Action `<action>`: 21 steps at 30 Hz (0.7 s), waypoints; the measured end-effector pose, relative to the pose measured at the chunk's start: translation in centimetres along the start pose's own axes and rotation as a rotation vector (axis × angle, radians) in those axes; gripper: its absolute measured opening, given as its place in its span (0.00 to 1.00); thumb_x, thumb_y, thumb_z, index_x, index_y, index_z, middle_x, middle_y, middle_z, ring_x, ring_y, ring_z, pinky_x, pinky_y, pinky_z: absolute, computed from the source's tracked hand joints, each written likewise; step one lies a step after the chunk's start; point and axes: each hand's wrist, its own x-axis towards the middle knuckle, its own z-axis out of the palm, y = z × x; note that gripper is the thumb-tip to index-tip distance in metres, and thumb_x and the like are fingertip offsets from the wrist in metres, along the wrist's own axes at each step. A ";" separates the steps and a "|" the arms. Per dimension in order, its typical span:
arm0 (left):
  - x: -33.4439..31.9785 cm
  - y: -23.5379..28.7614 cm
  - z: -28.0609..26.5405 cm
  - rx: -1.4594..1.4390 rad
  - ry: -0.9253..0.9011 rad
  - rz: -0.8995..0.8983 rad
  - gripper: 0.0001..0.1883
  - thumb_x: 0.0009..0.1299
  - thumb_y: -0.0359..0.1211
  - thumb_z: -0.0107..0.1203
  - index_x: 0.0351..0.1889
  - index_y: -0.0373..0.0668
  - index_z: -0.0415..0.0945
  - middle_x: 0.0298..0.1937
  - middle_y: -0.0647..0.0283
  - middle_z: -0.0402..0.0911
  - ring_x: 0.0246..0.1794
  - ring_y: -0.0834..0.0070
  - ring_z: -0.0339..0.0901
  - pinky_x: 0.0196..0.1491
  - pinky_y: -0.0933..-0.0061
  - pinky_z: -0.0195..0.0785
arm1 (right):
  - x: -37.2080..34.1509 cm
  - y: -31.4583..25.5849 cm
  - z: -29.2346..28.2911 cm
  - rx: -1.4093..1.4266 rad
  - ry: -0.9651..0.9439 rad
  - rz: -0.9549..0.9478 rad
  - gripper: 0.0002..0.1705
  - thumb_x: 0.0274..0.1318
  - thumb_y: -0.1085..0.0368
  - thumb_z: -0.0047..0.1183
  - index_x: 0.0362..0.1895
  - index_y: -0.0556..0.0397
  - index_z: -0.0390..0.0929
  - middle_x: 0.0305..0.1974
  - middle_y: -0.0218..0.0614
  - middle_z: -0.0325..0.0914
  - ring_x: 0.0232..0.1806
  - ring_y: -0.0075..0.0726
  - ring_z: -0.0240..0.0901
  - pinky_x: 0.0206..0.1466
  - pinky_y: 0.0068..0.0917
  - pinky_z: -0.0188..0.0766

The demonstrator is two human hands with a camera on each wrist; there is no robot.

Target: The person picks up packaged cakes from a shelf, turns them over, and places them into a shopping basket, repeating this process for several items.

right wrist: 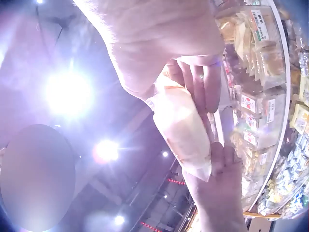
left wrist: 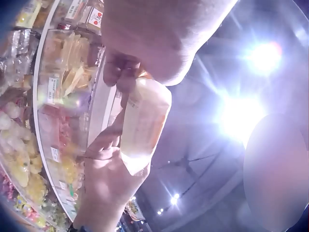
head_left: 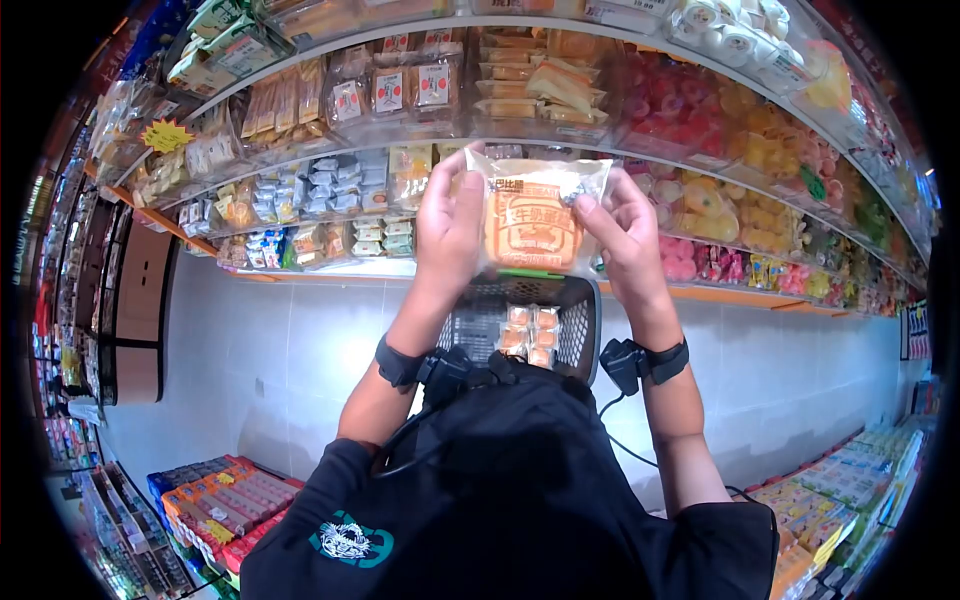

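Note:
Both hands hold up a clear-wrapped square bread pack [head_left: 533, 225] in front of the shelves in the head view. My left hand [head_left: 450, 225] grips its left edge, thumb on the near face and fingers behind. On the right edge, my right hand [head_left: 625, 225] pinches the wrapper with the thumb across the upper corner. From the left wrist view the pack [left wrist: 145, 121] appears edge-on between the left hand [left wrist: 159, 38] and the right. The right wrist view also shows the pack [right wrist: 181, 125] from its side, below the right hand [right wrist: 159, 43].
Below the pack a dark basket [head_left: 583, 325] holds small wrapped cakes [head_left: 530, 333]. Curved shelves [head_left: 400, 150] of packaged snacks span the front. Stacked boxed goods [head_left: 225, 505] stand at lower left, with more packaged goods [head_left: 820, 500] at lower right.

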 end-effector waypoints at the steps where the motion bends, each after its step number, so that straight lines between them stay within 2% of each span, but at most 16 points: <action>1: 0.1 0.2 -0.1 0.013 0.011 -0.001 0.21 0.74 0.36 0.41 0.60 0.32 0.61 0.51 0.59 0.73 0.46 0.82 0.70 0.50 0.81 0.63 | 0.1 -0.2 0.1 -0.006 0.005 0.002 0.17 0.56 0.65 0.53 0.47 0.59 0.68 0.39 0.32 0.76 0.40 0.19 0.72 0.43 0.18 0.69; 4: 0.3 0.7 -0.2 -0.025 0.028 -0.040 0.20 0.73 0.34 0.43 0.59 0.32 0.62 0.53 0.58 0.72 0.44 0.84 0.71 0.47 0.82 0.65 | 0.2 -0.4 0.1 0.073 0.025 0.217 0.17 0.59 0.60 0.50 0.46 0.59 0.69 0.36 0.30 0.76 0.37 0.18 0.72 0.39 0.16 0.69; 6: 0.6 1.1 0.3 -0.001 0.071 -0.054 0.19 0.72 0.33 0.43 0.58 0.32 0.64 0.52 0.59 0.72 0.41 0.86 0.72 0.44 0.83 0.66 | 0.0 -0.2 0.1 0.171 0.028 0.364 0.17 0.60 0.57 0.48 0.44 0.58 0.70 0.33 0.31 0.76 0.28 0.21 0.72 0.29 0.18 0.69; 7: 0.6 1.3 0.8 -0.040 0.108 -0.070 0.18 0.72 0.33 0.44 0.56 0.32 0.66 0.44 0.60 0.76 0.36 0.87 0.73 0.39 0.84 0.67 | 0.1 -0.2 0.0 0.219 0.030 0.431 0.17 0.60 0.55 0.47 0.43 0.57 0.71 0.31 0.32 0.76 0.23 0.22 0.72 0.23 0.19 0.70; 9: 0.4 1.5 0.9 -0.077 0.076 -0.133 0.18 0.73 0.35 0.44 0.56 0.34 0.67 0.35 0.64 0.77 0.22 0.88 0.69 0.23 0.87 0.61 | 0.2 0.1 -0.2 0.298 0.091 0.535 0.17 0.60 0.53 0.46 0.42 0.55 0.71 0.25 0.33 0.75 0.12 0.26 0.69 0.12 0.23 0.67; 10: 0.3 1.5 0.9 -0.095 0.059 -0.165 0.18 0.73 0.37 0.44 0.56 0.36 0.67 0.30 0.66 0.78 0.15 0.89 0.67 0.15 0.88 0.57 | 0.2 -0.1 -0.1 0.311 0.105 0.547 0.17 0.60 0.53 0.46 0.42 0.54 0.71 0.24 0.33 0.75 0.11 0.25 0.68 0.12 0.22 0.67; 13: -0.1 1.0 1.0 -0.069 0.086 -0.240 0.17 0.73 0.37 0.44 0.53 0.35 0.68 0.28 0.66 0.77 0.09 0.90 0.60 0.08 0.87 0.46 | 0.2 -0.3 0.0 0.327 0.113 0.562 0.17 0.60 0.53 0.46 0.43 0.53 0.71 0.23 0.32 0.74 0.11 0.24 0.67 0.12 0.20 0.66; 16: -0.1 1.3 1.5 -0.060 0.126 -0.258 0.19 0.73 0.41 0.43 0.53 0.35 0.69 0.27 0.67 0.77 0.10 0.89 0.63 0.08 0.87 0.50 | -0.1 -0.2 -0.2 0.247 0.114 0.476 0.18 0.60 0.53 0.47 0.45 0.54 0.71 0.26 0.31 0.75 0.15 0.22 0.70 0.12 0.19 0.67; 18: 0.1 0.9 0.6 -0.078 0.044 -0.279 0.22 0.74 0.44 0.40 0.53 0.35 0.68 0.31 0.63 0.78 0.18 0.84 0.72 0.18 0.85 0.63 | 0.0 -0.3 0.3 0.142 0.163 0.347 0.19 0.60 0.53 0.46 0.47 0.55 0.71 0.29 0.30 0.77 0.19 0.20 0.73 0.13 0.17 0.67; 19: 0.1 0.8 0.3 -0.087 0.002 -0.292 0.23 0.74 0.45 0.39 0.54 0.35 0.68 0.33 0.61 0.79 0.22 0.81 0.76 0.23 0.83 0.69 | 0.0 -1.0 0.2 0.061 0.133 0.324 0.22 0.60 0.53 0.47 0.52 0.54 0.68 0.33 0.30 0.76 0.25 0.19 0.74 0.14 0.17 0.67; 21: 0.2 0.8 0.7 -0.162 0.005 -0.306 0.27 0.74 0.49 0.37 0.56 0.34 0.66 0.35 0.58 0.80 0.25 0.78 0.77 0.28 0.79 0.72 | -0.1 -1.1 -0.1 0.058 0.191 0.263 0.23 0.60 0.53 0.47 0.53 0.55 0.67 0.33 0.30 0.76 0.24 0.19 0.74 0.14 0.16 0.66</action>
